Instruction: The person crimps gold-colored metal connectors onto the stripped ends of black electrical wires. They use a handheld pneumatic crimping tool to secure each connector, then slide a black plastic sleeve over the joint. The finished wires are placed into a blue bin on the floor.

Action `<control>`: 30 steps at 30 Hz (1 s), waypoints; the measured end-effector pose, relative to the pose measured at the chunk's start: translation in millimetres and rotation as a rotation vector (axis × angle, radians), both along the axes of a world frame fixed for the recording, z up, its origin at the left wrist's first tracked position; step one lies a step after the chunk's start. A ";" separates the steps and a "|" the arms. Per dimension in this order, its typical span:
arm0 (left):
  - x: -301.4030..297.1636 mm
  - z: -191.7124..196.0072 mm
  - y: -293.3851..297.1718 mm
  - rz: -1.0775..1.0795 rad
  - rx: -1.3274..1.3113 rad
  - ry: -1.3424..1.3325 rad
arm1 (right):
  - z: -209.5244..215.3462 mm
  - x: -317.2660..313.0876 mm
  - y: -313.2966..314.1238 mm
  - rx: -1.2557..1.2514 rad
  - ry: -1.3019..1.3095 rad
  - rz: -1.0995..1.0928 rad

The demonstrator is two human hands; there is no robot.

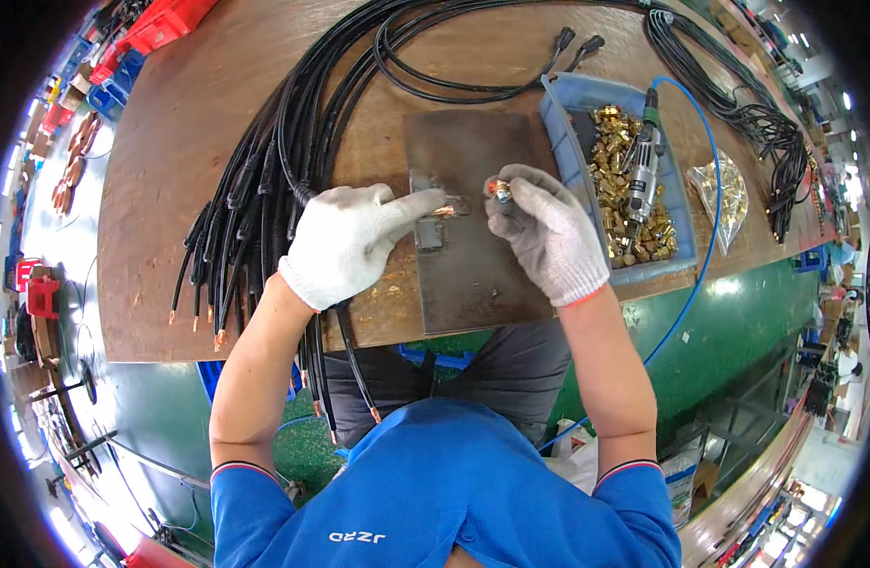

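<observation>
My left hand point(345, 241), in a white knitted glove, is closed around a black cable point(304, 194). The cable's bare copper end point(444, 210) sticks out by the index fingertip, above a dark metal plate point(482, 284). Across a small gap, my right hand point(551, 232), gloved too, pinches a small shiny metal fitting point(500, 191) with an orange-red spot beside it; its exact kind is too small to tell. A small metal block point(429, 235) sits on the plate under the left fingers. The gloved fingers hide most of the held cable.
A thick bundle of black cables point(250, 180) lies left, some copper ends hanging over the front edge. At right, a blue bin point(569, 142) holds brass fittings point(607, 156) and an air tool point(645, 170) with a blue hose point(715, 180). Beyond are a bag point(724, 204) and coiled cables point(738, 109).
</observation>
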State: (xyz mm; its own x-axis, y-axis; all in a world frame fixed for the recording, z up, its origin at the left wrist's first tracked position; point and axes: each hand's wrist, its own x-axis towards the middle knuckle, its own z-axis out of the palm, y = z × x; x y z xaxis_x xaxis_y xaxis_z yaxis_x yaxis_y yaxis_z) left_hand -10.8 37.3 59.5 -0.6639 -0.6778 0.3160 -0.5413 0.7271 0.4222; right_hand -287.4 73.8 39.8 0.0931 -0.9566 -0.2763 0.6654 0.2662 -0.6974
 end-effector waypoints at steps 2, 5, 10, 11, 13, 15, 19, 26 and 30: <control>-0.7 2.3 -0.5 0.011 -0.009 0.023 | -6.7 8.5 4.3 -0.010 -0.103 -0.006; -1.6 2.9 -0.3 0.023 -0.028 0.061 | -15.2 15.1 7.8 -0.017 -0.177 0.020; -3.0 4.6 0.8 0.049 -0.050 0.092 | -20.8 23.7 8.8 -0.026 -0.160 0.051; -2.9 5.4 1.4 0.054 -0.052 0.081 | -20.1 25.1 9.0 -0.016 -0.150 0.048; -4.6 4.9 1.2 0.054 -0.055 0.063 | -18.9 28.7 10.0 0.000 -0.145 0.016; -5.1 2.1 -0.2 0.046 -0.056 0.075 | -18.3 30.8 9.9 0.011 -0.138 0.006; -5.3 -0.3 -0.9 0.049 -0.047 0.070 | -18.0 33.1 9.1 0.023 -0.149 0.015; -6.3 -1.9 -0.8 0.050 -0.075 0.067 | -19.0 33.7 7.1 0.036 -0.172 0.014; -6.2 -1.4 -0.3 0.055 -0.114 0.001 | -21.4 33.3 6.5 0.036 -0.134 0.007</control>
